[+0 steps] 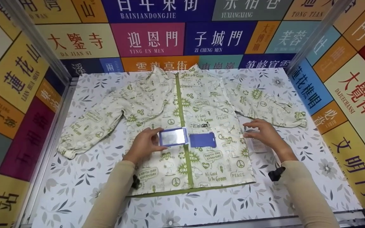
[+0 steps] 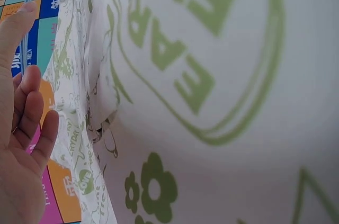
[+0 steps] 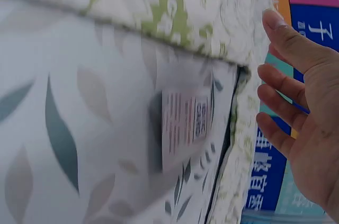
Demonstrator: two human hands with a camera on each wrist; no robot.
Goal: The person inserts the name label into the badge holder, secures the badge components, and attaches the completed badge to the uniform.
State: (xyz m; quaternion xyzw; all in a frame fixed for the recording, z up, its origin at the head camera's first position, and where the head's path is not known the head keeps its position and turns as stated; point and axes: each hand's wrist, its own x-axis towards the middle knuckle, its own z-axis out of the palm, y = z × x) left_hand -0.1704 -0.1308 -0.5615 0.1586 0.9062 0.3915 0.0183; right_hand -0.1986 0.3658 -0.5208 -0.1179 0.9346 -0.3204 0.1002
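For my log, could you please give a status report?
Left hand holding blue-framed case over jacket. Right hand empty, near white card. Blue panel on jacket. Nothing visibly in the way.

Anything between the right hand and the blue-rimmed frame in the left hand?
Yes, in the head view: a blue panel on the jacket and, just beyond it, a small dark item, too small to identify. Both look low, so the right hand could probably pass over to the frame.
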